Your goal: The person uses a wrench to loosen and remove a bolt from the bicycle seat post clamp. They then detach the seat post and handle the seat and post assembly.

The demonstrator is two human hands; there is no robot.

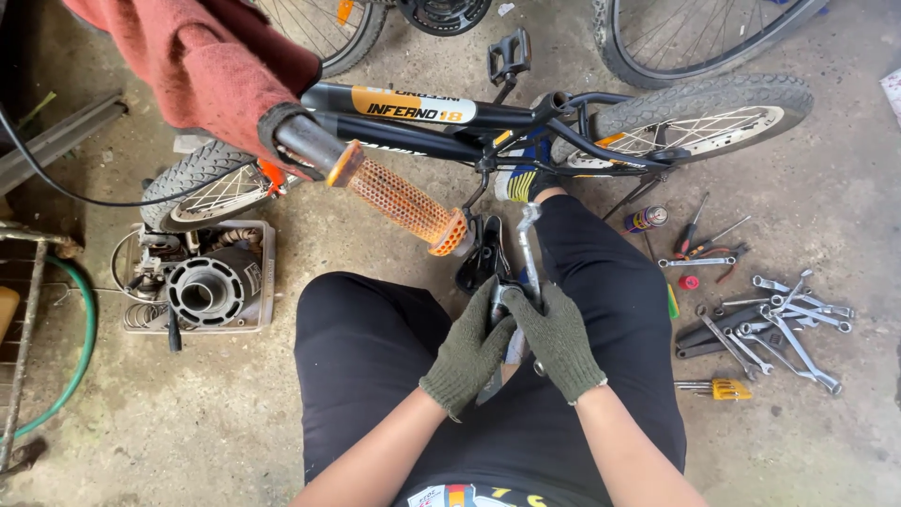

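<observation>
**Steady the crank arm**

Your left hand (469, 352) and right hand (556, 336) both clench the silver crank arm (528, 246) over your lap, its tip pointing to 12 o'clock. Grip firmly; wrenches (784, 324) lie at 3 o'clock.

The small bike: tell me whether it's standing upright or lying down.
Lying down: the bike rests on its side on the concrete floor, both wheels flat.
</observation>
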